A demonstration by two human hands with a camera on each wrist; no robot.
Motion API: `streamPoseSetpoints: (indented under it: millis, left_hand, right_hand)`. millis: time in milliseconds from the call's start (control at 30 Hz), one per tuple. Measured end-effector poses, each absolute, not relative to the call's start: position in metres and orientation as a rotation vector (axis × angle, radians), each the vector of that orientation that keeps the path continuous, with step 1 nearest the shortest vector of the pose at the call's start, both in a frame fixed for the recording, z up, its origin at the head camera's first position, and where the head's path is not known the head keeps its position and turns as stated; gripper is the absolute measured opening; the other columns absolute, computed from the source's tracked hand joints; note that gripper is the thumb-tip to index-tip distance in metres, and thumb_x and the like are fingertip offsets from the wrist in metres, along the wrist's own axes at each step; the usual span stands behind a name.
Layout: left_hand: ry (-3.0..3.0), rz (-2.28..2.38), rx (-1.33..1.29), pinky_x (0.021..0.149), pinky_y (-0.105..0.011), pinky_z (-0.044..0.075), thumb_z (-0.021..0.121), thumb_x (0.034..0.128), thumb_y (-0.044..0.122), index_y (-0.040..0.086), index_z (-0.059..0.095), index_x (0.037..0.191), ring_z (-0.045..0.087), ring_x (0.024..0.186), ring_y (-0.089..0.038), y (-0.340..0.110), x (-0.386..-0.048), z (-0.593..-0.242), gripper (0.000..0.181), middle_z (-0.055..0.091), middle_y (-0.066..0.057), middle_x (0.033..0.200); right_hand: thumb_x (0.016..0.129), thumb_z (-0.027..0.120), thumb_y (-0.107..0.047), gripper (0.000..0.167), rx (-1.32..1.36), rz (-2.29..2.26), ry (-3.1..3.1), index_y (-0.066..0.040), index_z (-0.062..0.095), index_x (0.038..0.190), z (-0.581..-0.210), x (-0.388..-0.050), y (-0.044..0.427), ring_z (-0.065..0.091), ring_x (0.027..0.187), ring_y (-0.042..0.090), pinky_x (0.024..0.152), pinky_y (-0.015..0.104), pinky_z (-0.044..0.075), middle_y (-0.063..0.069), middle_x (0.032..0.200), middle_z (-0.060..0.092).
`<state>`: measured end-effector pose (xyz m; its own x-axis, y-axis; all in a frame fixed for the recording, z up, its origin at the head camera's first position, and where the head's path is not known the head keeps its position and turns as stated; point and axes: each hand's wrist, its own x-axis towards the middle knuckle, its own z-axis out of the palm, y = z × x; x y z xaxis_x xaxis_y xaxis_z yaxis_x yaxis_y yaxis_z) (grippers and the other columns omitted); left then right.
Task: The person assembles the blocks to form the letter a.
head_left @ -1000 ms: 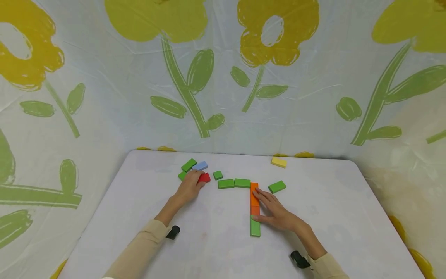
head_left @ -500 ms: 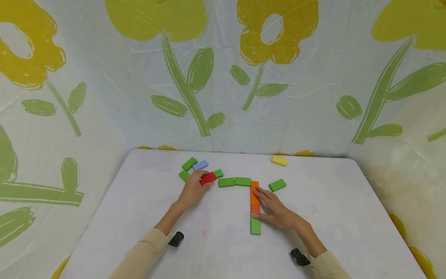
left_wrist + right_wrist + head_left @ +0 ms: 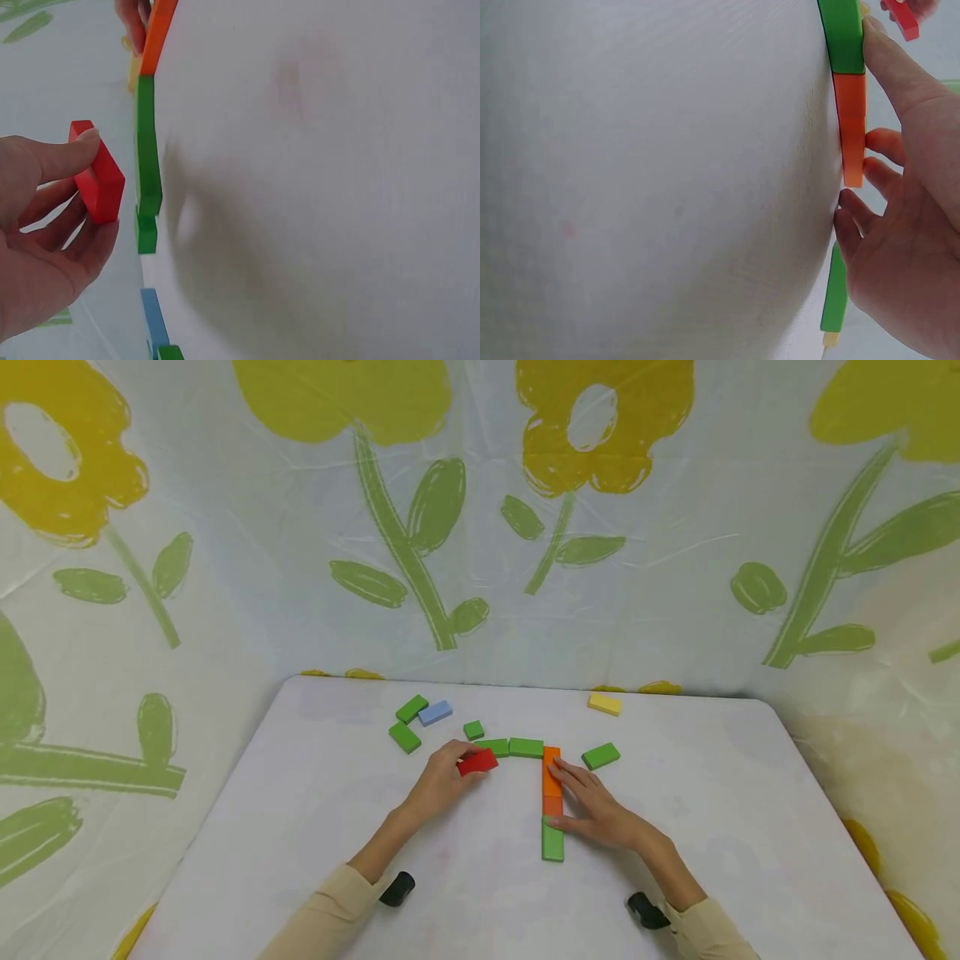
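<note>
Pinches the red block (image 3: 478, 763) in the left hand (image 3: 441, 782), near the left end of the green row (image 3: 527, 748). Should handle as light, stiff and sturdy, best gripped across opposite sides. Touches the orange block (image 3: 551, 785) with the right hand (image 3: 606, 817), held spread.

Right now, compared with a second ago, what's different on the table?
The left hand has carried the red block rightward and slightly nearer, away from the blue block, and holds it raised by the green row. The right hand stays at the orange blocks; nothing else visibly moved.
</note>
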<state>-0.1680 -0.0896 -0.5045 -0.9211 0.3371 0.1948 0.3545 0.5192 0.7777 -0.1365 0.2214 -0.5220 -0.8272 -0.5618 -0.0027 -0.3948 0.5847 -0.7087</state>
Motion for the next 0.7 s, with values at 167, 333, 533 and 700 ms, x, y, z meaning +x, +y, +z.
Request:
streamPoseSetpoints:
  millis: [167,333,533,700]
  left_hand:
    - [-2.782,-1.408,-0.684,0.092,-0.042,0.058,0.077,0.0915,0.004,0.001,0.065,0.129,0.059,0.115,-0.029,-0.077,-0.162,-0.506,0.039,0.065,-0.013,0.124]
    - [-2.85,-1.396,-0.758,0.097,-0.043,0.055,0.077,0.0924,0.006,0.003,0.066,0.13,0.057,0.118,-0.029,-0.064,-0.155,-0.508,0.039,0.064,-0.013,0.129]
    - [-2.906,-1.285,-0.89,0.098,-0.036,0.054,0.077,0.0928,0.007,0.005,0.067,0.13,0.058,0.112,-0.023,-0.052,-0.151,-0.514,0.039,0.066,-0.009,0.121]
    - [-2.898,-1.218,-0.976,0.096,-0.032,0.052,0.077,0.0924,0.008,0.004,0.068,0.129,0.057,0.107,-0.022,-0.045,-0.15,-0.517,0.038,0.067,-0.008,0.115]
  right_hand:
    - [0.096,0.074,-0.037,0.085,-0.788,-1.069,2.593,0.001,0.031,0.159,-0.523,-0.137,0.222,0.023,0.147,0.047,0.115,0.07,0.025,0.02,0.166,0.023]
    - [0.096,0.074,-0.037,0.085,-0.79,-1.064,2.595,0.0,0.031,0.159,-0.523,-0.138,0.222,0.023,0.147,0.047,0.114,0.07,0.026,0.02,0.166,0.023]
    - [0.096,0.074,-0.037,0.084,-0.798,-1.072,2.602,0.0,0.032,0.159,-0.524,-0.138,0.222,0.024,0.147,0.047,0.114,0.07,0.026,0.02,0.166,0.024]
    - [0.095,0.074,-0.037,0.085,-0.787,-1.078,2.6,-0.001,0.032,0.159,-0.525,-0.138,0.222,0.023,0.147,0.048,0.113,0.072,0.026,0.019,0.167,0.023]
